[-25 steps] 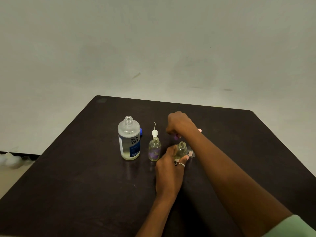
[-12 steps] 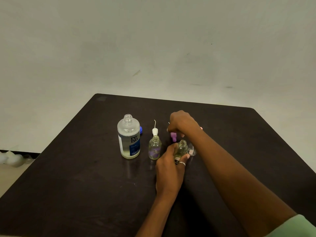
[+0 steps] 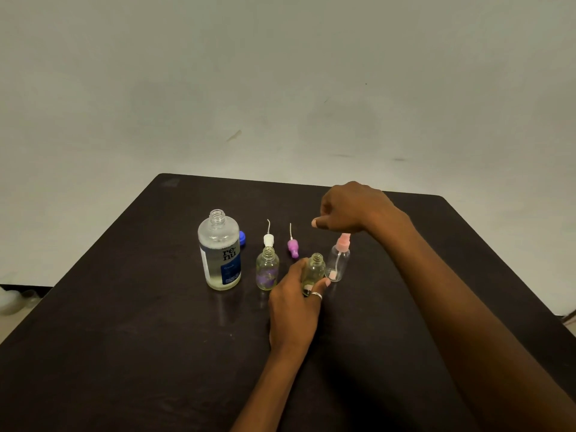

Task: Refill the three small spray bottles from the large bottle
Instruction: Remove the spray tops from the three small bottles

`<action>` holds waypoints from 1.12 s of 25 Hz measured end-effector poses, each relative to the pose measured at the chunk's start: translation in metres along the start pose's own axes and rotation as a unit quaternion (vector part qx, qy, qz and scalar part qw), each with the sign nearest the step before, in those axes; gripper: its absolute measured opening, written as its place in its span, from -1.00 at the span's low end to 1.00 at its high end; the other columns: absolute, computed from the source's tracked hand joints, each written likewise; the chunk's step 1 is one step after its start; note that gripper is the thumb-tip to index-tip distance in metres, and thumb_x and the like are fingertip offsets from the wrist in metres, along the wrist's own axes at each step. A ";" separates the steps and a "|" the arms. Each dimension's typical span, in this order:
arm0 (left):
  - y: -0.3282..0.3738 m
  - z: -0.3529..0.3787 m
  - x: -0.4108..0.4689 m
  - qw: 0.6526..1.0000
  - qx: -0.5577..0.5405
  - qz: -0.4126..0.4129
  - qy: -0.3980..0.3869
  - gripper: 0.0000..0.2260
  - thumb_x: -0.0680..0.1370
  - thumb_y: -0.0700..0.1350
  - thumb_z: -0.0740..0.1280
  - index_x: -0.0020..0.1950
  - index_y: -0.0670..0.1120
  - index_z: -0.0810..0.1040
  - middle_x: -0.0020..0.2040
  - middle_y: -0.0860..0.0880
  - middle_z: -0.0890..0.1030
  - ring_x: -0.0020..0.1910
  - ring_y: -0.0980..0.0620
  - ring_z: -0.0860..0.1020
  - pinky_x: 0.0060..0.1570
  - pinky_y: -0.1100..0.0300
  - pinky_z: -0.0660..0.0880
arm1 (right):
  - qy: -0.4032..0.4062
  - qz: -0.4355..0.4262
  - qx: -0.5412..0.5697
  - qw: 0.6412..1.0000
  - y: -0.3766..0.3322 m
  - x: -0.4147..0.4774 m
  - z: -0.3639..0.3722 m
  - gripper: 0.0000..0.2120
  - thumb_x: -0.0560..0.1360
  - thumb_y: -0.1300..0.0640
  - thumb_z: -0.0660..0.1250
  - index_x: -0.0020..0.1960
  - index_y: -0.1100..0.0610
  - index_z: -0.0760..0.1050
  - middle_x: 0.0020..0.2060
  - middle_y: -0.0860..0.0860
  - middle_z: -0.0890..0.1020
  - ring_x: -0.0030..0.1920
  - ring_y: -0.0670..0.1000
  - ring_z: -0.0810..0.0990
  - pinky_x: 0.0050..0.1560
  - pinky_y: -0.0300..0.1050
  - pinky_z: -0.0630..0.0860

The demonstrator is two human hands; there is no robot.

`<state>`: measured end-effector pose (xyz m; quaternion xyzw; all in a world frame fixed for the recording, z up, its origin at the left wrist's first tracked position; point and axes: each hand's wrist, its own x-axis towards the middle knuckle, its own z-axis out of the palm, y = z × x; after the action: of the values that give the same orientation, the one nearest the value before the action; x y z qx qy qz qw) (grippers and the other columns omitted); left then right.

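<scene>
Near the centre of the frame the left hand is clamped around the middle small bottle, which stands on the dark table with its neck open. The right hand hovers higher, a little right of centre, with its fingers curled under the palm and nothing visible in them. Directly below it stands the third small bottle, which carries its pink spray head, so I judge that this one is not yet opened. This bottle is just beside the held one and looks very light; a careless reach down, or a push from the left fingers, could tip it over. The large bottle, left of centre, is uncapped and seems well filled, and its blue cap lies behind it. Its mouth is wider than the necks of the small bottles, so a fast pour would probably run down their sides onto the table. The first small bottle stands free with nobody holding it, between the large bottle and the left hand, and could be knocked when the large bottle is lifted. The white spray head and the purple spray head stand behind with thin tubes pointing up; a passing wrist may topple them.
</scene>
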<state>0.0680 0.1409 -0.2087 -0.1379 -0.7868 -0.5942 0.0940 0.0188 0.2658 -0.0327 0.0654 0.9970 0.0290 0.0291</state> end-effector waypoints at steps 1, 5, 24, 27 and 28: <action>0.000 0.000 0.000 1.000 0.002 0.002 0.000 -0.56 0.48 0.00 0.48 0.34 0.06 0.51 0.15 0.16 0.64 0.14 0.26 0.58 0.13 0.24 0.56 | -0.030 -0.012 0.014 0.999 0.004 -0.004 0.001 -0.64 0.49 -0.24 0.32 0.00 0.04 0.61 -0.10 -0.03 0.65 -0.07 0.00 0.60 0.00 0.00 0.58; 0.000 0.000 0.000 1.000 0.009 -0.003 -0.002 -0.48 0.46 0.01 0.50 0.39 0.06 0.47 0.18 0.13 0.63 0.17 0.25 0.57 0.17 0.23 0.55 | -0.087 -0.035 0.017 0.995 0.012 -0.016 0.010 -0.67 0.46 -0.13 0.41 0.14 0.03 0.59 0.01 -0.03 0.65 0.01 0.01 0.61 0.11 0.00 0.56; 0.030 -0.003 -0.062 0.977 0.172 0.124 -0.002 -0.59 0.47 0.05 0.48 0.27 -0.04 0.57 -0.10 0.08 0.67 -0.23 0.17 0.60 -0.19 0.40 0.45 | -0.041 -0.029 0.008 0.999 0.042 -0.049 0.028 -0.90 0.49 0.19 0.39 -0.02 0.14 0.65 -0.13 0.03 0.67 -0.14 0.00 0.64 -0.02 -0.08 0.62; 0.041 0.018 -0.054 0.983 0.110 0.136 -0.055 -0.48 0.50 0.03 0.45 0.42 -0.04 0.44 0.28 0.06 0.58 0.18 0.15 0.57 0.17 0.38 0.44 | -0.038 -0.035 0.020 0.998 0.041 -0.053 0.028 -0.92 0.48 0.22 0.38 -0.08 0.14 0.65 -0.17 0.01 0.66 -0.16 -0.01 0.64 -0.01 -0.06 0.62; 0.046 0.027 -0.050 0.987 0.086 0.108 -0.082 -0.41 0.51 0.04 0.44 0.49 -0.04 0.35 0.38 0.05 0.50 0.32 0.14 0.49 0.28 0.37 0.37 | -0.041 -0.036 0.023 0.998 0.041 -0.053 0.028 -0.92 0.47 0.23 0.38 -0.09 0.14 0.65 -0.18 0.01 0.66 -0.16 -0.02 0.64 -0.01 -0.06 0.62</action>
<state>0.1307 0.1729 -0.1904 -0.2616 -0.8206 -0.4972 0.1042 0.0785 0.3010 -0.0551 0.0316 0.9971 0.0018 0.0699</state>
